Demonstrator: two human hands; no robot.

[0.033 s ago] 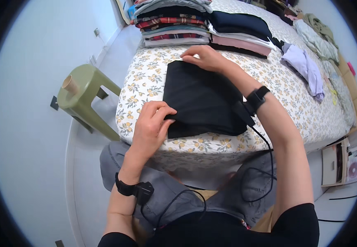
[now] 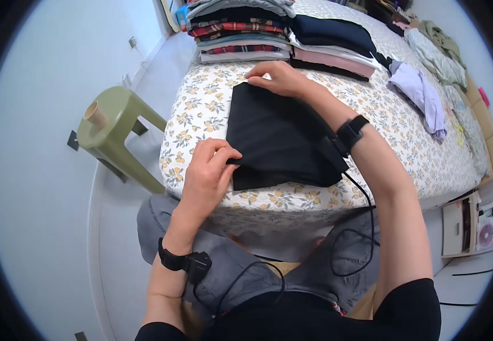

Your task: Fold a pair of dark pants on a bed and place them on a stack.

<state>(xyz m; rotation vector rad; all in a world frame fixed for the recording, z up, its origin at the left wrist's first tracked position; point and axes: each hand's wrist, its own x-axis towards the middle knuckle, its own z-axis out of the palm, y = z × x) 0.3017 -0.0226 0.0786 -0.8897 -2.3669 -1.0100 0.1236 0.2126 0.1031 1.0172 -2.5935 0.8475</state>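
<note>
A folded black garment lies on the near end of the bed; its exact kind is not clear. My left hand pinches its left edge, with a bit of the cloth between thumb and fingers. At its far left corner, my right hand has thumb and fingertips drawn together on the cloth's edge. The right forearm reaches across the garment's right side and hides part of it. Each wrist carries a black strap with a small device and a cable.
Beyond the garment stands a tall stack of folded clothes, with a lower folded pile beside it. A lavender garment lies loose at the right on the floral bedspread. On the left, a green stool bears a cardboard tube.
My right hand and forearm have shifted slightly left and away from me. The left hand stays at the garment's left edge.
</note>
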